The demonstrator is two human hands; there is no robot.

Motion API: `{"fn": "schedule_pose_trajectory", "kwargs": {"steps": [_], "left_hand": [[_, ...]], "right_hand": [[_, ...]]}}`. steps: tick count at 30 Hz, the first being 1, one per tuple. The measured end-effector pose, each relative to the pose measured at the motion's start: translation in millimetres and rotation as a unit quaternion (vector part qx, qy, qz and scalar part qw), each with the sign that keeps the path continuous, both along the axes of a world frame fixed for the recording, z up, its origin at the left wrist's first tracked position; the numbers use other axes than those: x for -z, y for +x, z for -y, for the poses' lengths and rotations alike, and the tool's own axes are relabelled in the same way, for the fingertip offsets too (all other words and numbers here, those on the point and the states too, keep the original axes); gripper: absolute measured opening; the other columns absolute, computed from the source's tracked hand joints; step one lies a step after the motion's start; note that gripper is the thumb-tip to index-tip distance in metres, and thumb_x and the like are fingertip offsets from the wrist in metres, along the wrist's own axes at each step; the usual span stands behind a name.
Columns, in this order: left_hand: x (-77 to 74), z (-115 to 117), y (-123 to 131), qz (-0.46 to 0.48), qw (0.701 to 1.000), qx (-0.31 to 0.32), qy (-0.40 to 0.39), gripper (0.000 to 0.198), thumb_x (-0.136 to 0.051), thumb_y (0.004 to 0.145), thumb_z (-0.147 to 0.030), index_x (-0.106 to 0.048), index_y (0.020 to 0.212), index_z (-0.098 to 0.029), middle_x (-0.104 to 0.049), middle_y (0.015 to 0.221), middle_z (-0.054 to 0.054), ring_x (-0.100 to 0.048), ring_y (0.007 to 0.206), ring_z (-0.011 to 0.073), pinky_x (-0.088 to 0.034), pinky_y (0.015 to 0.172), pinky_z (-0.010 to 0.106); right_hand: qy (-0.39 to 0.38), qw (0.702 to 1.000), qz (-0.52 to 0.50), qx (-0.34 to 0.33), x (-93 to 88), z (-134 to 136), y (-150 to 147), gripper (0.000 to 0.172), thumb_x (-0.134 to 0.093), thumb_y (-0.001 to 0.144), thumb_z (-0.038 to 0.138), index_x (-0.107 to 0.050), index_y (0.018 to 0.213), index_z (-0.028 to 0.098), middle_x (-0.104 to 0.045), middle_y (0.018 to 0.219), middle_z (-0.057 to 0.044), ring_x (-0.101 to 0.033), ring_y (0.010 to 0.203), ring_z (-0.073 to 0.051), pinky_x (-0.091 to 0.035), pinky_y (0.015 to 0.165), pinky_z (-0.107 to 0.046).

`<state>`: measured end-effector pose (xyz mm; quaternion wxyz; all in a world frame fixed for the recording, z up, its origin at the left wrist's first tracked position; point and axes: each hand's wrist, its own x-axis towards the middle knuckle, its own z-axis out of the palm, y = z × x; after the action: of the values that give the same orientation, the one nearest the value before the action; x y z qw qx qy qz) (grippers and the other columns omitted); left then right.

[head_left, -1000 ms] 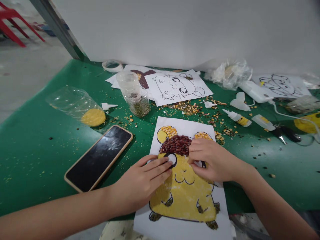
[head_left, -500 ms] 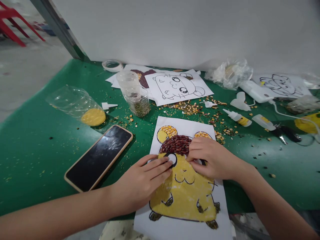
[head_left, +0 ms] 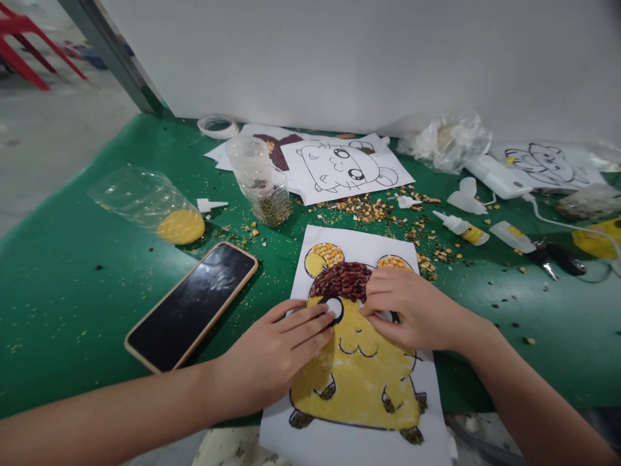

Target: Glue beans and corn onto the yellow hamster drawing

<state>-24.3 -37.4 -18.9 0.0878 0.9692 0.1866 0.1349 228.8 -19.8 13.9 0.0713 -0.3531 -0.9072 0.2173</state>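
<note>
A paper sheet (head_left: 359, 446) with a hamster picture (head_left: 361, 382) lies near the table's front edge; its body is covered in yellow grain, its head top in dark red beans (head_left: 342, 279), its ears in corn kernels. My left hand (head_left: 276, 353) rests flat on the sheet's left side, fingers stretched out toward the hamster's eye. My right hand (head_left: 412, 309) sits on the picture's right eye area with fingers pinched together against the paper; what they hold, if anything, is hidden.
A black phone (head_left: 191, 305) lies left of the sheet on the green table (head_left: 72, 291). Behind are a plastic bottle of green beans (head_left: 264, 188), a bag of yellow grain (head_left: 162, 210), an uncoloured hamster drawing (head_left: 344, 169), scattered seeds (head_left: 369, 208), glue bottles (head_left: 460, 228).
</note>
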Motion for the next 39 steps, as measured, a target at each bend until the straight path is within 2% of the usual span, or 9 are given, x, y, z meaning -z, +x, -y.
{"fn": "schedule_pose_trajectory", "kwargs": {"steps": [17, 22, 39], "left_hand": [[-0.7, -0.8, 0.8, 0.000, 1.000, 0.002, 0.002, 0.033, -0.037, 0.089, -0.015, -0.052, 0.119, -0.014, -0.053, 0.129, 0.005, -0.045, 0.122, 0.0175, -0.027, 0.106, 0.035], [2.4, 0.5, -0.4, 0.001, 1.000, -0.005, -0.003, 0.034, -0.035, 0.090, -0.016, -0.051, 0.120, -0.015, -0.051, 0.131, 0.004, -0.042, 0.124, 0.0168, -0.024, 0.107, 0.035], [2.9, 0.8, -1.1, -0.009, 1.000, -0.002, -0.002, 0.035, -0.034, 0.090, -0.016, -0.050, 0.121, -0.015, -0.051, 0.132, 0.004, -0.040, 0.125, 0.0164, -0.023, 0.107, 0.035]], "right_hand": [[-0.001, 1.000, 0.010, -0.004, 1.1, 0.3, -0.4, 0.013, -0.050, 0.075, 0.012, -0.054, 0.064, 0.017, -0.050, 0.063, -0.001, -0.041, 0.069, -0.014, -0.029, 0.064, -0.028], [0.003, 1.000, 0.003, -0.002, 1.2, 0.5, -0.8, 0.012, -0.050, 0.076, 0.012, -0.056, 0.066, 0.016, -0.051, 0.066, -0.001, -0.041, 0.070, -0.014, -0.029, 0.065, -0.028], [0.015, 1.000, 0.006, 0.002, -0.3, -0.8, 2.3, 0.014, -0.051, 0.075, 0.012, -0.057, 0.064, 0.017, -0.051, 0.062, 0.000, -0.042, 0.068, -0.014, -0.029, 0.065, -0.028]]}}
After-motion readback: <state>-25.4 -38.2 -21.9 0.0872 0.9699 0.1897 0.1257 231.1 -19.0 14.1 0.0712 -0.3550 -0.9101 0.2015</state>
